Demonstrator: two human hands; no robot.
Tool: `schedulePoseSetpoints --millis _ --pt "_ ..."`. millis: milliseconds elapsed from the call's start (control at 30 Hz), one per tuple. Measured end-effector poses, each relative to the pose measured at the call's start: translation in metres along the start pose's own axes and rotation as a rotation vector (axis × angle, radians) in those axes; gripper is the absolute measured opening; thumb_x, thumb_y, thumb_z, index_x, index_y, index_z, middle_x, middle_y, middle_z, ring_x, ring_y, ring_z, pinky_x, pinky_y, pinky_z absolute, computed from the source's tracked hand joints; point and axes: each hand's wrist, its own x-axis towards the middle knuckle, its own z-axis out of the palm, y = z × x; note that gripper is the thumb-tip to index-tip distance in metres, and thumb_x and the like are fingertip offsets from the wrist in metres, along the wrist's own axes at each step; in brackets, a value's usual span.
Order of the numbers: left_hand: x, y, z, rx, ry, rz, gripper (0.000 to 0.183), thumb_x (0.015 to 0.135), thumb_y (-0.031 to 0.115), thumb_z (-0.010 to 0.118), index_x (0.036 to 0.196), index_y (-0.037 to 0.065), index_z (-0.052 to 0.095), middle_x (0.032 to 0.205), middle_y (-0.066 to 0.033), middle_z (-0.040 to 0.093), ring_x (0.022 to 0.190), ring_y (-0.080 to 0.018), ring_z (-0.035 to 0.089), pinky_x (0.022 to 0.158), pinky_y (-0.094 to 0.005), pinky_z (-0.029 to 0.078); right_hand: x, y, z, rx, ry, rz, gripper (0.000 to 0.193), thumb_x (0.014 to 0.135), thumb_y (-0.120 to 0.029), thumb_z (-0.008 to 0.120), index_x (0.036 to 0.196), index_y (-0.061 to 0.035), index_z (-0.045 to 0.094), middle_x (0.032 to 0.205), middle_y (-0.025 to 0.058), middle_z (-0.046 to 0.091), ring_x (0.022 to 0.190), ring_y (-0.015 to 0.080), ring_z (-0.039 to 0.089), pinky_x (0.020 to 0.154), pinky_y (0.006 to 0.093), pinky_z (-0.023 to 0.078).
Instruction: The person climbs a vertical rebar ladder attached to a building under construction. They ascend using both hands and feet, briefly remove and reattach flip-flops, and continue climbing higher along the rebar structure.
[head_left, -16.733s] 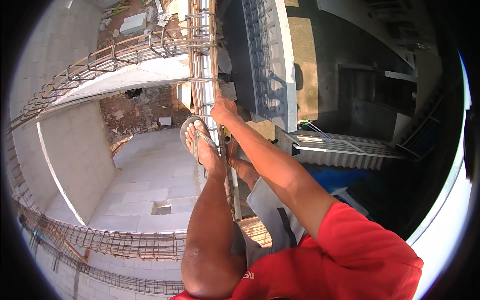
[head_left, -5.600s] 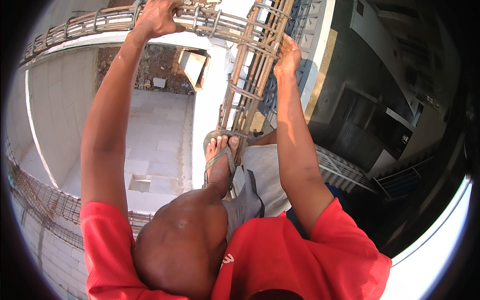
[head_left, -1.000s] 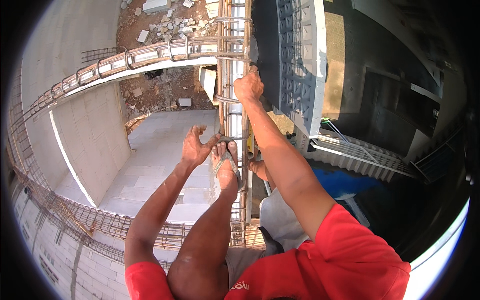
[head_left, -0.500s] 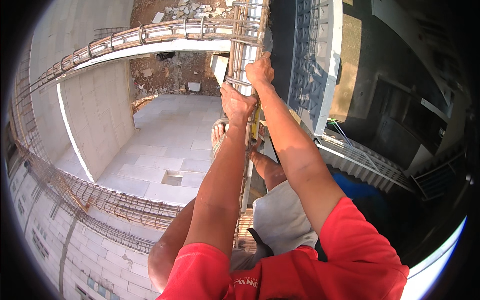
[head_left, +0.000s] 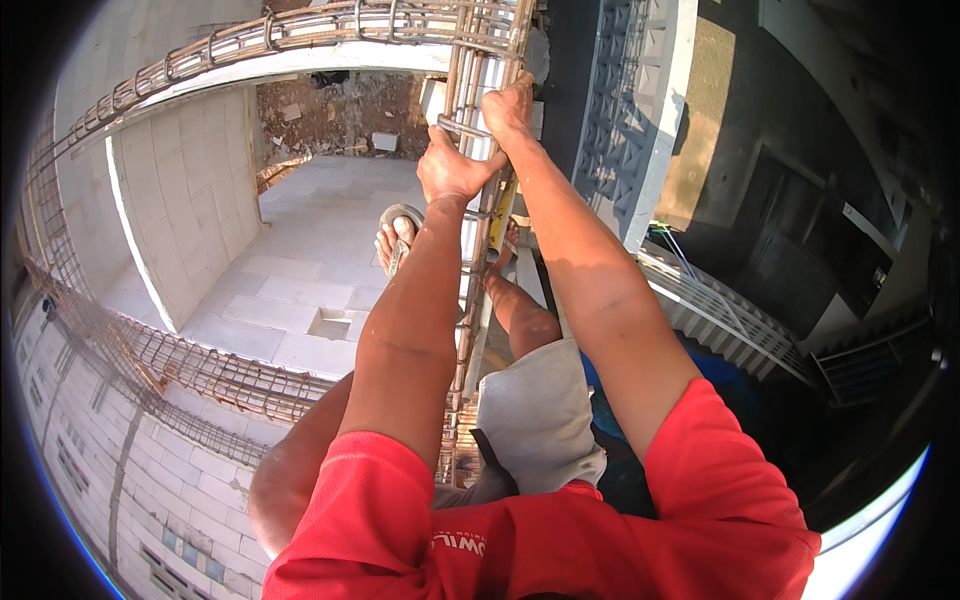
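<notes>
Beneath me a rusty rebar cage [head_left: 462, 85] runs away from my body along the top of a white wall. My left hand [head_left: 455, 170] is closed on the cage's near-left bars, its thumb stretched across toward the right side. A little farther off, my right hand [head_left: 508, 110] wraps round the cage's right edge, and its fingertips are hidden. A bent stirrup [head_left: 462, 127] crosses the bars just beyond my left hand. Under my right forearm a yellow strip [head_left: 499, 215] stands along the cage; its kind is unclear. My sandalled left foot [head_left: 397, 235] hangs left of the cage.
Another rebar cage [head_left: 315, 28] branches off to the far left. Far below lies a pale block floor [head_left: 290, 290] beside a block wall [head_left: 190, 190]. On the right are a patterned grey panel [head_left: 620, 110], a white metal railing [head_left: 720, 310] and a deep dark drop.
My view has shifted, and both hands appear slightly farther up and left, still on the cage. My left foot has swung outward to the left.
</notes>
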Motion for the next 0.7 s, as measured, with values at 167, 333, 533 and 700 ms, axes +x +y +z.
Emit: schedulePoseSetpoints --millis 167,333,533,700 --pt "-0.001 0.000 -0.001 -0.021 -0.003 -0.001 0.095 0.055 0.067 0.095 0.111 0.000 0.057 0.100 -0.0205 0.077 0.096 -0.0396 0.077 0.091 -0.0476 0.060 -0.003 -0.003 0.003 0.019 0.041 0.030 0.057 0.083 -0.004 0.061 0.132 0.0124 0.040 0.136 0.0380 0.051 0.130 0.0536 0.053 0.116 0.0517 0.043" --pt "0.004 -0.002 -0.003 -0.006 -0.069 -0.053 0.096 0.054 0.065 0.096 0.114 0.001 0.056 0.103 -0.0198 0.077 0.100 -0.0388 0.077 0.092 -0.0471 0.060 -0.010 0.000 0.005 0.022 0.085 -0.017 0.055 0.081 -0.004 0.062 0.130 0.0124 0.042 0.133 0.0388 0.054 0.127 0.0539 0.055 0.115 0.0523 0.043" --pt "0.004 0.007 -0.012 -0.010 -0.168 -0.102 0.104 0.055 0.066 0.094 0.124 -0.001 0.054 0.113 -0.0208 0.078 0.105 -0.0374 0.077 0.097 -0.0444 0.061 -0.003 0.002 0.003 0.026 0.066 0.006 0.060 0.080 -0.003 0.059 0.134 0.0144 0.042 0.130 0.0388 0.055 0.128 0.0534 0.054 0.116 0.0509 0.041" --pt "0.003 -0.002 -0.008 -0.019 -0.156 -0.077 0.105 0.057 0.065 0.092 0.127 -0.002 0.052 0.112 -0.0219 0.077 0.105 -0.0375 0.077 0.096 -0.0444 0.062 -0.007 -0.002 0.003 0.058 0.062 -0.016 0.059 0.080 -0.002 0.056 0.135 0.0145 0.042 0.131 0.0384 0.056 0.129 0.0530 0.053 0.117 0.0505 0.040"
